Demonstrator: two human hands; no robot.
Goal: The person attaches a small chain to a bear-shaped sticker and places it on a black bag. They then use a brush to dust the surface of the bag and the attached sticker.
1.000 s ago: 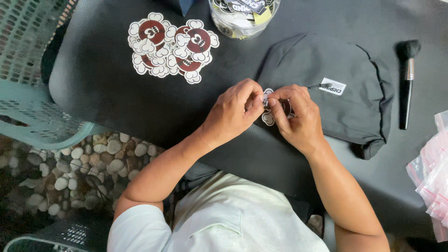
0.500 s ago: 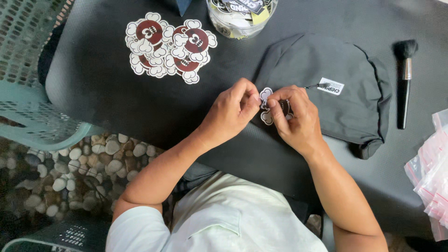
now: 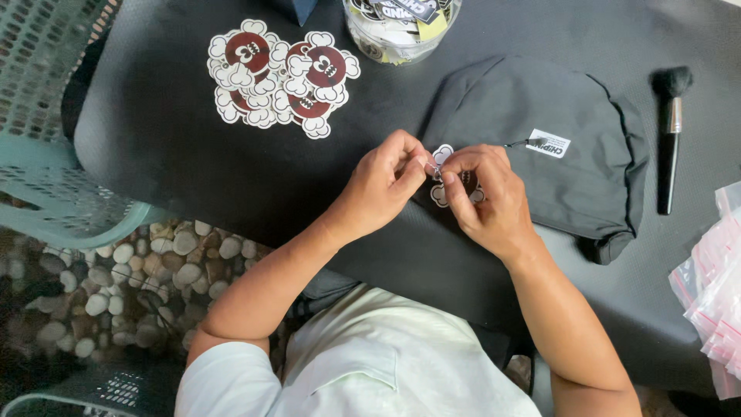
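Both hands meet over the black table (image 3: 177,147), pinching a small flower-shaped charm (image 3: 441,156), white-edged with a dark red middle. My left hand (image 3: 386,185) grips its upper left edge with thumb and forefinger, where a small metal piece shows. My right hand (image 3: 482,193) covers most of the charm from the right. Just behind the hands lies a folded black garment (image 3: 540,147) with a small white label (image 3: 549,144).
A pile of several matching red and white charms (image 3: 278,77) lies at the back left. A clear tub of printed tags (image 3: 401,27) stands at the back. A black brush (image 3: 670,131) lies right, clear plastic bags (image 3: 714,293) at the right edge, a teal basket (image 3: 54,154) left.
The hands stay together on the charm with only small finger movements. Nothing else on the table has moved.
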